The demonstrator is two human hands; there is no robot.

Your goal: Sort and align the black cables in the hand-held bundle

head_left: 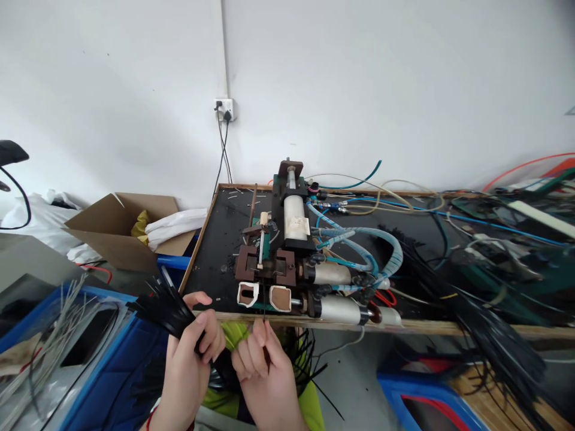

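Observation:
My left hand (193,341) is wrapped round a bundle of black cables (168,308), whose ends fan out to the upper left. Just right of it, my right hand (260,353) pinches one thin black cable at the table's front edge. That cable runs forward between two white-edged brown pads (281,298) of a pneumatic machine (295,218). Brown metal jaws (285,267) stand behind the pads. More black cables hang below my right hand, over my lap.
Silver cylinders (339,308) and blue hoses (390,239) lie right of the jaws. A black cable bundle (476,323) hangs over the table's front edge (431,328). At left are a cardboard box (103,221) and a blue bin (112,293); another blue bin (395,389) is lower right.

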